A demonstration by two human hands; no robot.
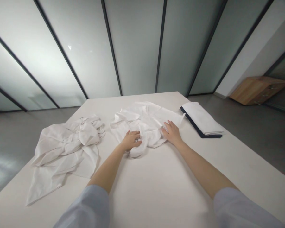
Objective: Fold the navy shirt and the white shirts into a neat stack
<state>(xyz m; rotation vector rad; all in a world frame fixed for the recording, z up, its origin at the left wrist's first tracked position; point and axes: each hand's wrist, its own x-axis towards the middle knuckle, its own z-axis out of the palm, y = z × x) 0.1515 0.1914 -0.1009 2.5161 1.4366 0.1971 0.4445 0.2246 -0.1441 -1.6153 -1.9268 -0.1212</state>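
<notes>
You have a broad, pale white table with a smooth, flat top (161, 183) in front of you, its surface bare along the stretch nearest you. Around its middle, toward the far edge, a thin, crumpled white fabric sheet (149, 122) lies spread in loose folds, while to your left a bulkier, bunched heap of white cloth (66, 145) reaches the table's left edge, one pointed corner trailing toward you. To your right, near that side's edge, a flat, dark navy folded piece (211, 136) lies beneath a neatly folded, rectangular white cloth stack (201, 118).
</notes>
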